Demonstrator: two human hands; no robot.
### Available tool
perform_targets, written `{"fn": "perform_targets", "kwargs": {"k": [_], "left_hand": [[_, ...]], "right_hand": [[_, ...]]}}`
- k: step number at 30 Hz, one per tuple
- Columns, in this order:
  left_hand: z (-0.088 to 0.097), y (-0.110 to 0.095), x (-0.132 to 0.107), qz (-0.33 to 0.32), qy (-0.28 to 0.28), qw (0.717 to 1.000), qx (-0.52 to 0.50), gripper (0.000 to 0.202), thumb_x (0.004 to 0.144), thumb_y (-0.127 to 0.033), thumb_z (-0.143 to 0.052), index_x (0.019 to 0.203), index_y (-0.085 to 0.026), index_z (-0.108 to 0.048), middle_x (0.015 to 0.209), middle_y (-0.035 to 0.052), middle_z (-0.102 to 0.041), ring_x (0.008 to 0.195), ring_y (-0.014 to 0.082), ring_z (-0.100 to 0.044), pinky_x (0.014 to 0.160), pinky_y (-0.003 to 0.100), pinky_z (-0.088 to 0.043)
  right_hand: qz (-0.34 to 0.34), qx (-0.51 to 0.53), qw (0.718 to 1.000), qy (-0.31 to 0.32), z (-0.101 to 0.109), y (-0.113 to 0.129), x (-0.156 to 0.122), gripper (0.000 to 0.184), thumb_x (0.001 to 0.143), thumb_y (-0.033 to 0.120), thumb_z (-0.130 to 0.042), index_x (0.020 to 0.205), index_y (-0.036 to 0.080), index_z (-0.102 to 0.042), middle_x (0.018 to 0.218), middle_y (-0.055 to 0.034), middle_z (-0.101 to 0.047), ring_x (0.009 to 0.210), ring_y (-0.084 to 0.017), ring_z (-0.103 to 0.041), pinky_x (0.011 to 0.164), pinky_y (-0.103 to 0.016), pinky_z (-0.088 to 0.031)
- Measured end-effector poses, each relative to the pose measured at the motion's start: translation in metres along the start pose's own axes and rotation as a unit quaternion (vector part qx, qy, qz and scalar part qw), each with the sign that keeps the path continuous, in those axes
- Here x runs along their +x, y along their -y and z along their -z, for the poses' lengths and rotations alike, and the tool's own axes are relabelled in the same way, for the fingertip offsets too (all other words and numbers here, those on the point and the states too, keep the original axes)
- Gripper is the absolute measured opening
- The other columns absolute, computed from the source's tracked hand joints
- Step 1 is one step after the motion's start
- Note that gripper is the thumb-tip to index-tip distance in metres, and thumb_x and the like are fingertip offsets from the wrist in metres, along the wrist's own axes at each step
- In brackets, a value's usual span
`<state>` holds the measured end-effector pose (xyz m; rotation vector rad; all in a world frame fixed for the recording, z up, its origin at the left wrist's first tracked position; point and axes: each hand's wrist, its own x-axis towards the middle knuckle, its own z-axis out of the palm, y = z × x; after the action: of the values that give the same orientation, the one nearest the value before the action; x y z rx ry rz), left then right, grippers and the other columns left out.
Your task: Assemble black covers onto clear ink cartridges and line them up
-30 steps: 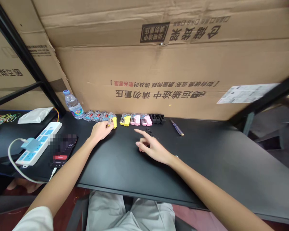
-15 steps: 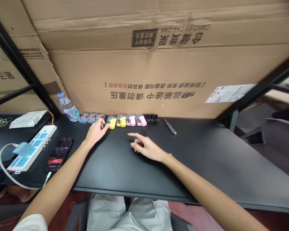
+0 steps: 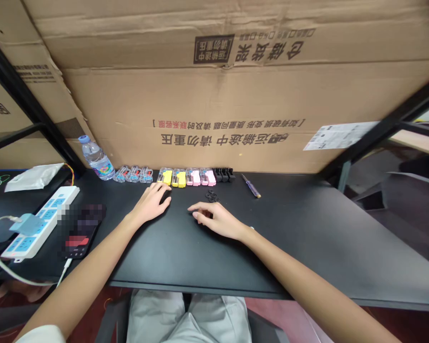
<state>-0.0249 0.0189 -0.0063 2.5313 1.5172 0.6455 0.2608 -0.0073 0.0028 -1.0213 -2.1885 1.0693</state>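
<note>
A: The left hand: what's it got?
B: Nothing. It's open and relaxed, palm down on the counter, with its fingertips just in front of the yellow plastic parts.

A: And the right hand?
B: Empty too. It rests on the counter with the fingers loosely curled, well to the front and right of the yellow plastic parts.

A: What's lined up there?
B: One neat row along the back of the counter, by a big cardboard sheet. The clear plastic parts sit just left of the yellow plastic parts. The pink plastic parts sit just right of them, followed by a black comb-shaped piece.

A: Anything loose?
B: A small cluster of black rings lies in front of the row, right of the yellow plastic parts. A screwdriver lies farther right. Well to the left are a water bottle, a power strip and a phone, its screen partly blurred.
</note>
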Motion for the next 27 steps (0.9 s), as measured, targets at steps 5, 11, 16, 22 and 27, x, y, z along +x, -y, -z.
{"fn": "perform_targets", "kwargs": {"k": [5, 11, 16, 22, 27], "left_hand": [[-0.007, -0.004, 0.003, 0.028, 0.006, 1.000, -0.004, 0.047, 0.104, -0.048, -0.060, 0.147, -0.030, -0.060, 0.146, 0.0090, -0.064, 0.134, 0.0339, -0.055, 0.111, 0.053, -0.043], [-0.006, -0.012, 0.005, 0.042, 0.024, 0.998, 0.027, 0.060, 0.103, -0.058, -0.057, 0.157, -0.031, -0.052, 0.151, 0.0118, -0.059, 0.136, 0.0367, -0.053, 0.111, 0.054, -0.042], [0.014, 0.003, 0.002, 0.055, -0.030, 0.997, 0.047, 0.049, 0.103, -0.041, -0.058, 0.150, -0.025, -0.055, 0.144, 0.0129, -0.063, 0.134, 0.0353, -0.056, 0.112, 0.052, -0.043], [0.026, 0.020, -0.001, 0.099, -0.028, 0.988, 0.119, 0.032, 0.098, -0.033, -0.063, 0.127, -0.022, -0.067, 0.146, 0.0162, -0.062, 0.135, 0.0393, -0.056, 0.110, 0.054, -0.047], [0.035, -0.006, 0.001, 0.123, -0.014, 0.982, 0.141, 0.019, 0.102, -0.033, -0.056, 0.111, -0.023, -0.069, 0.111, 0.0092, -0.073, 0.107, 0.0305, -0.068, 0.082, 0.038, -0.052]], "right_hand": [[0.002, -0.001, 1.000, 0.007, 0.002, 0.001, -0.001, 0.035, 0.104, 0.042, -0.057, 0.122, 0.019, -0.076, 0.080, -0.0034, -0.076, 0.069, -0.018, -0.068, 0.071, -0.030, -0.053], [-0.001, 0.008, 1.000, 0.019, 0.001, 0.004, -0.001, 0.036, 0.104, 0.042, -0.057, 0.127, 0.018, -0.073, 0.080, -0.0030, -0.077, 0.072, -0.019, -0.069, 0.074, -0.032, -0.053], [0.011, -0.020, 0.999, -0.026, 0.005, 0.004, 0.001, 0.033, 0.104, 0.042, -0.057, 0.123, 0.021, -0.075, 0.093, -0.0061, -0.079, 0.076, -0.020, -0.070, 0.077, -0.034, -0.056], [0.045, -0.160, 0.950, -0.262, 0.046, -0.036, 0.007, 0.030, 0.102, 0.036, -0.057, 0.123, 0.022, -0.072, 0.124, -0.0151, -0.075, 0.118, -0.033, -0.069, 0.107, -0.051, -0.051], [-0.006, -0.299, 0.916, -0.269, 0.071, -0.085, 0.007, 0.060, 0.097, 0.036, -0.059, 0.154, 0.018, -0.052, 0.167, -0.0209, -0.047, 0.151, -0.041, -0.047, 0.122, -0.064, -0.038]]}}
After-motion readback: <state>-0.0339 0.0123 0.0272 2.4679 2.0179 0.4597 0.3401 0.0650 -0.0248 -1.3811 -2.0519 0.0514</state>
